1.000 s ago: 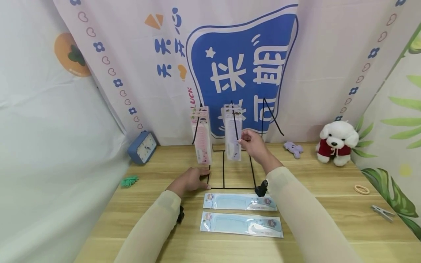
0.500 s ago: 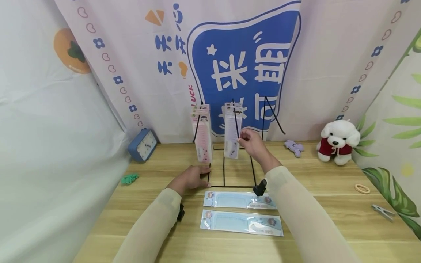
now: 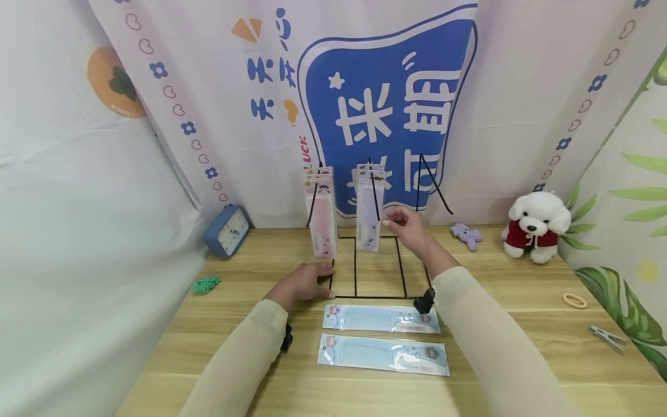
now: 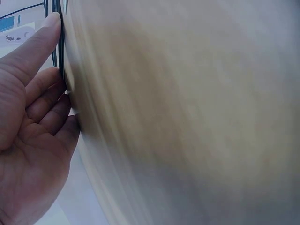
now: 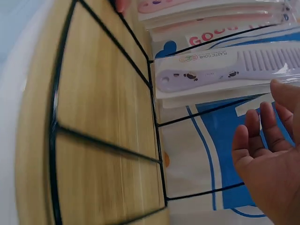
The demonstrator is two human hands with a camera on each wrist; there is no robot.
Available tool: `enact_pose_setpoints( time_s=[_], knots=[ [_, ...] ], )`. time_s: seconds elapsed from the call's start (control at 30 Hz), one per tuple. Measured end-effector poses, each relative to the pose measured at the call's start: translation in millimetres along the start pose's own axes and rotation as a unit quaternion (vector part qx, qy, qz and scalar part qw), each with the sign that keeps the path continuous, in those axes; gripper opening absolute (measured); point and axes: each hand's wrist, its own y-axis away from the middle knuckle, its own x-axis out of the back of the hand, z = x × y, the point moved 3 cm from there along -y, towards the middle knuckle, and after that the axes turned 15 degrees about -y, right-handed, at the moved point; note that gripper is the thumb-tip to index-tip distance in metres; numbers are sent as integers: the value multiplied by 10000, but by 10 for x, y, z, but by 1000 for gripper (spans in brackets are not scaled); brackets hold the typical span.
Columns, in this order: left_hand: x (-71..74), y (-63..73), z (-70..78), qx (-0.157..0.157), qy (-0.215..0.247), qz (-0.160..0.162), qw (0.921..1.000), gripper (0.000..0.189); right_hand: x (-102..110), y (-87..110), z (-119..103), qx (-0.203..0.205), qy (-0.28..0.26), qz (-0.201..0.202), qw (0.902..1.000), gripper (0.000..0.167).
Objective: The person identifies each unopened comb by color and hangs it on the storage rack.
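Note:
A black wire rack (image 3: 356, 272) stands on the table, with several pink packaged combs (image 3: 323, 226) on its left hook and purple packaged combs (image 3: 369, 220) on its middle hook. My left hand (image 3: 302, 282) rests at the base's left side, its thumb and fingertips (image 4: 54, 19) touching the wire. Just right of the purple combs is my right hand (image 3: 409, 229), fingers loosely bent and holding nothing. In the right wrist view a small gap shows between its fingers and the purple comb (image 5: 201, 77). Two blue packaged combs (image 3: 365, 318) lie flat before the rack.
The rack's right hook (image 3: 435, 184) carries nothing. On the left are a blue clock (image 3: 226, 231) and a green tied cord (image 3: 206, 284). Rightward lie a purple toy (image 3: 466, 235), a white plush dog (image 3: 535, 226), a ring (image 3: 574, 300) and a grey clip (image 3: 607, 337).
My right hand has come off the middle hook's tip and shifted slightly right, away from the purple combs. The left hand stays where it was on the rack's base.

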Motion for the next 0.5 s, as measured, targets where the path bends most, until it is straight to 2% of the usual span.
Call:
enact_pose_setpoints(
  time_s=[0.13,0.23,0.3,0.37,0.43,0.5],
  knots=[
    [-2,-4,-2,0,-12,33,10000,77,127,212,-53,231,551,-406,9974,33],
    [-4,-2,-9,-4,-10,35,10000,77,101,504,-89,261,855,-1190,9889,31],
    [-2,5,-10,-23,28,33,10000,77,40,756,-92,279,1019,-1889,9763,36],
    [0,15,-8,-54,41,28,10000,78,-29,1016,-67,287,1183,-2590,9582,45],
    [0,14,-6,-108,55,30,9999,77,-83,1246,-26,373,1423,-3093,9395,55],
    [5,21,-3,-120,35,31,9999,77,-129,1430,16,491,1804,-3407,9214,61]
  ],
)
